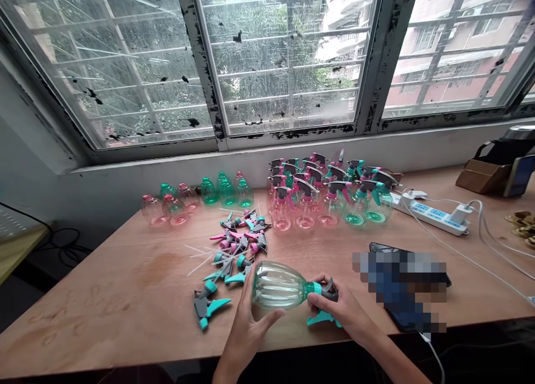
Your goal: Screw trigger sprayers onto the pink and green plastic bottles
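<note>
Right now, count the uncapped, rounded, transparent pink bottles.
4 visible: leftmost bottle, bottle beside it, bottle behind those, bottle at the group's rear right; more may be hidden.

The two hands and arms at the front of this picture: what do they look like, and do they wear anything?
They are a person's own. The left hand and right hand are bare, with no gloves, and I can see no rings. The left forearm and right forearm show no sleeve, watch or bracelet before the picture's edge cuts them off.
</note>
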Available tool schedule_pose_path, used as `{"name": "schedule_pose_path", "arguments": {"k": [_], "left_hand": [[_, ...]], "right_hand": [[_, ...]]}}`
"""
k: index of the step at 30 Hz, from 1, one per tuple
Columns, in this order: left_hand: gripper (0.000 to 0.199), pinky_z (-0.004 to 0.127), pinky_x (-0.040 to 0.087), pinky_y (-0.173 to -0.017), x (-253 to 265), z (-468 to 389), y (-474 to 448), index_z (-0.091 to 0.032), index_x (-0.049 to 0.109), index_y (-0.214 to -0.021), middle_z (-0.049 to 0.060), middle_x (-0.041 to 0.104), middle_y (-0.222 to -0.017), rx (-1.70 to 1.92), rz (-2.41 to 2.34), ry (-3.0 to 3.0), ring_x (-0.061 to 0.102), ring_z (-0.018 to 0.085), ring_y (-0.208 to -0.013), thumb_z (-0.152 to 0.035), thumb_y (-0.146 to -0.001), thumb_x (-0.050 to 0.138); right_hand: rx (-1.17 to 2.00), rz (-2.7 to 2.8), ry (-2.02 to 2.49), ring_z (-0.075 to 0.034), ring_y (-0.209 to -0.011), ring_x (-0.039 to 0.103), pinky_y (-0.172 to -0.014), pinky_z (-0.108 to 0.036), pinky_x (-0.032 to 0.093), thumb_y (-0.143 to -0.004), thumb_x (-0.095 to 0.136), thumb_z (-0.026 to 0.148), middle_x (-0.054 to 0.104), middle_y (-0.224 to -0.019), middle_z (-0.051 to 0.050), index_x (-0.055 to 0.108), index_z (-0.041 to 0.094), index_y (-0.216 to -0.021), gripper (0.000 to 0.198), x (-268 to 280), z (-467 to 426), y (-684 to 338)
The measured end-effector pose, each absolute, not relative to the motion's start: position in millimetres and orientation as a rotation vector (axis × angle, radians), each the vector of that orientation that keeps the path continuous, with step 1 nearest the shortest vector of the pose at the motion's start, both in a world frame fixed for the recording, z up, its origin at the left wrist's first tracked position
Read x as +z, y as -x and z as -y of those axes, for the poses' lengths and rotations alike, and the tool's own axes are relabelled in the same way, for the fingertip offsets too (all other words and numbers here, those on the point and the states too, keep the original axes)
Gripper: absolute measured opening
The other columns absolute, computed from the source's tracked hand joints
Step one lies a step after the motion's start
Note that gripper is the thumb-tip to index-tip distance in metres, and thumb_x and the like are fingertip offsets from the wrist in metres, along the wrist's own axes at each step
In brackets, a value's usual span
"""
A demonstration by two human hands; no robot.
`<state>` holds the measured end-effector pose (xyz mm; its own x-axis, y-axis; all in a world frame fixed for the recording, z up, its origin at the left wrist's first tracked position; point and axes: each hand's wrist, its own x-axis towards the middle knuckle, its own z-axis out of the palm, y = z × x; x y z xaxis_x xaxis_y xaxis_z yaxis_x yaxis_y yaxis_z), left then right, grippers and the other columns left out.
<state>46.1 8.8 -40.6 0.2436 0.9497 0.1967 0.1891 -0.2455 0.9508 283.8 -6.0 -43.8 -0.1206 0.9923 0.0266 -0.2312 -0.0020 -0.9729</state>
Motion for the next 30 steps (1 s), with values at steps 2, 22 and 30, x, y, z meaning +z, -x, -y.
{"name": "schedule_pose_path", "arguments": {"k": [2,22,30], "left_hand": [[0.091,0.048,0.013,-0.128,-41.3,-9.2,-46.1,-0.039,0.02,-0.159,0.001,0.022,-0.17,1.091,-1.086,-1.643,0.013,0.031,-0.157,-0.039,-0.087,0.075],[0.089,0.048,0.019,-0.127,-40.1,-12.1,-48.1,-0.043,0.018,-0.158,-0.001,0.02,-0.17,1.102,-1.051,-1.65,0.018,0.032,-0.156,-0.035,-0.089,0.073],[0.096,0.05,0.021,-0.126,-46.0,-9.6,-45.0,-0.035,0.013,-0.161,0.007,0.028,-0.168,1.089,-1.035,-1.534,0.035,0.034,-0.15,-0.04,-0.087,0.074]], "right_hand": [[1.397,1.113,0.958,-0.017,-0.059,0.068,-0.061,-0.028,0.053,-0.079,0.084,0.042,0.071,-0.065,0.002,0.061,0.019,-0.086,0.033,-44.1,5.3,-283.8],[1.421,1.097,0.934,-0.016,-0.06,0.068,-0.061,-0.027,0.052,-0.081,0.082,0.043,0.071,-0.068,0.003,0.058,0.02,-0.086,0.033,-40.7,6.1,-284.0],[1.395,1.124,0.98,-0.017,-0.059,0.067,-0.062,-0.029,0.052,-0.078,0.084,0.045,0.07,-0.066,0.002,0.06,0.02,-0.087,0.036,-39.2,7.3,-281.8]]}}
